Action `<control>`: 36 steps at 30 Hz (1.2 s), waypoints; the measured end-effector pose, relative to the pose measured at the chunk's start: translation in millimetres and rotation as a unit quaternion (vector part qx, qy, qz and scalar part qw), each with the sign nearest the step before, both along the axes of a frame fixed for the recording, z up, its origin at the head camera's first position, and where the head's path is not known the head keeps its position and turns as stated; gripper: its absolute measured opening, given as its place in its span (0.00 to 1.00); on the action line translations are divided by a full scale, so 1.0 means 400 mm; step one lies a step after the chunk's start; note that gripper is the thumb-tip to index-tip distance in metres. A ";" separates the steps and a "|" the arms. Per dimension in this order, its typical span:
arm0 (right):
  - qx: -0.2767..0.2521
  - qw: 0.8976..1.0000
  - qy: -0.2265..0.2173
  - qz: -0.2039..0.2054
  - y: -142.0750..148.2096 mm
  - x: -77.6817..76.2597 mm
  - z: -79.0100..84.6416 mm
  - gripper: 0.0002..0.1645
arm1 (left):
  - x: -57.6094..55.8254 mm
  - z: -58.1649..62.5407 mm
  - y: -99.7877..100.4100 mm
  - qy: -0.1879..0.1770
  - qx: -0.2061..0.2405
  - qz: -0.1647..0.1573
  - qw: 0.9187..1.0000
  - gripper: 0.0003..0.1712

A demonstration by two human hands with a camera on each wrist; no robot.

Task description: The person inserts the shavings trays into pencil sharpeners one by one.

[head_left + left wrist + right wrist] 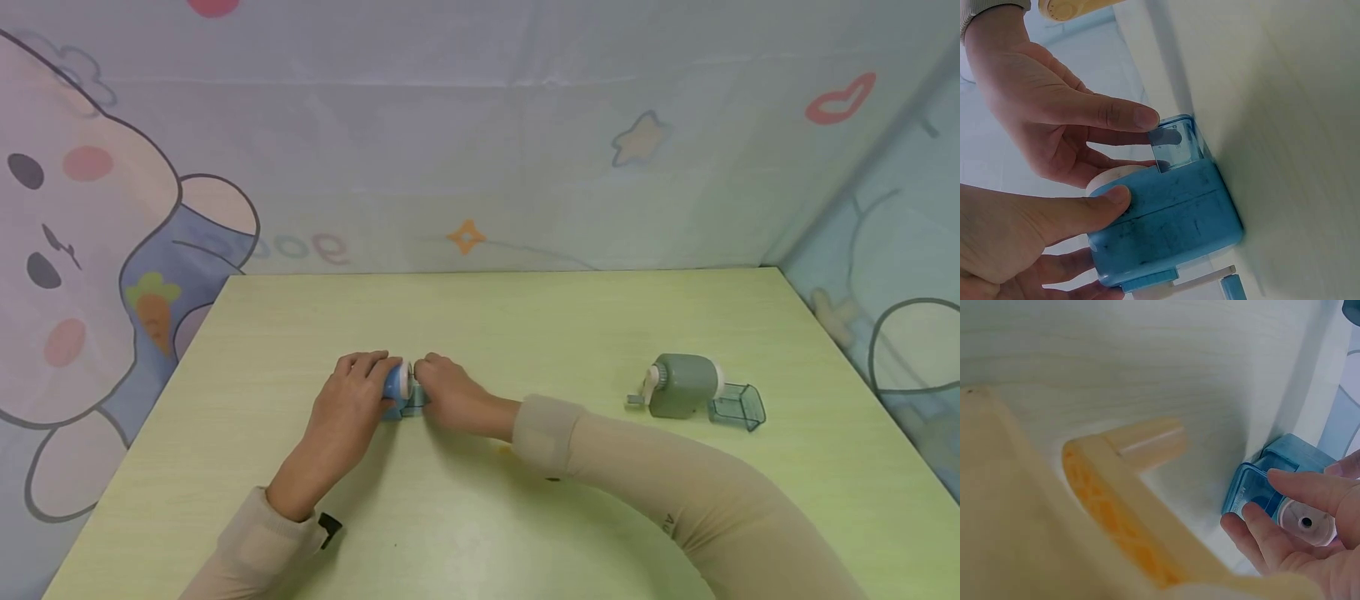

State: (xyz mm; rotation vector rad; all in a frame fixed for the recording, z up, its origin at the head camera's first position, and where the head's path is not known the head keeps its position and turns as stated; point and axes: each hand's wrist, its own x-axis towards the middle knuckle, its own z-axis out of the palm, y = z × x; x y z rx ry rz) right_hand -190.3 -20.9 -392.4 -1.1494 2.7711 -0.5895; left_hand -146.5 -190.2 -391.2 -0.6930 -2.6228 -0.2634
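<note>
My left hand (348, 404) grips a blue crank pencil sharpener (1166, 219), its thumb lying along the side. At the sharpener's front, beside the white face with the pencil hole (1307, 522), a clear bluish shavings drawer (1175, 145) sticks partway out. The thumb and fingers of my right hand (453, 396) pinch the drawer's outer end. In the left wrist view the sharpener's crank (1204, 277) is at the back. In the head view, both hands cover most of the sharpener.
A green crank sharpener (684, 385) stands at the table's right, with a clear green drawer (738, 407) beside its front. A yellow crank handle (1141, 512) looms close in the right wrist view; my right arm mostly hides that yellow item in the head view.
</note>
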 end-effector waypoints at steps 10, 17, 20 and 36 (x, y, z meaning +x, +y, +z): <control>0.001 1.000 -0.017 -0.011 -0.020 0.006 0.005 0.21 | 0.000 -0.001 -0.001 0.003 0.004 -0.006 1.000 0.33; -0.027 0.998 -0.038 -0.032 -0.027 0.007 0.006 0.25 | -0.001 -0.004 -0.002 0.007 0.007 -0.007 1.000 0.33; -0.048 0.997 -0.044 -0.039 -0.032 0.007 0.002 0.29 | -0.001 -0.004 -0.002 0.006 0.008 -0.007 1.000 0.33; -0.054 0.995 -0.049 -0.061 -0.053 0.007 0.000 0.31 | 0.000 -0.003 -0.003 0.006 0.011 -0.007 1.000 0.32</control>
